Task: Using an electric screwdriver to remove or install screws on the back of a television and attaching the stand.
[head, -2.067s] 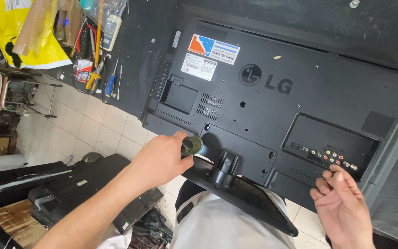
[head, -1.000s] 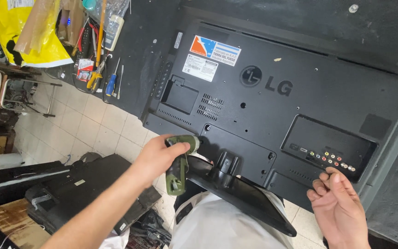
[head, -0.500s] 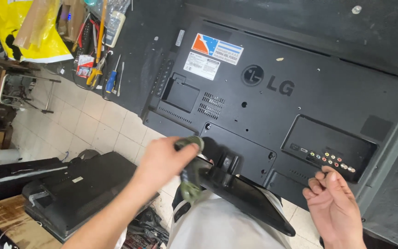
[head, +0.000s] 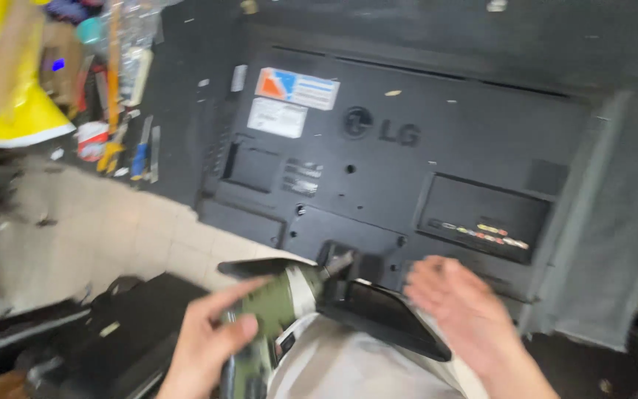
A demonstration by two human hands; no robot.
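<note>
A black flat television [head: 407, 170] lies face down on a dark workbench, its back panel up. Its black stand [head: 382, 314] juts toward me from the lower edge. My left hand [head: 208, 343] grips a green and black power screwdriver [head: 278, 307] whose tip points at the stand's mount [head: 337, 262]. My right hand [head: 459, 307] hovers open over the stand, just below the row of coloured sockets [head: 485, 235], holding nothing. The picture is blurred by motion.
Hand tools [head: 123, 140] and a yellow bag [head: 20, 111] lie on the bench at the left. Below is a tiled floor [head: 105, 229] with another dark device [head: 112, 332] on it. A grey cloth [head: 603, 222] hangs at the right.
My left hand pulled back and lowered with the screwdriver, now aiming it at the stand mount. My right hand moved left from the sockets toward the stand. The view tilted and blurred.
</note>
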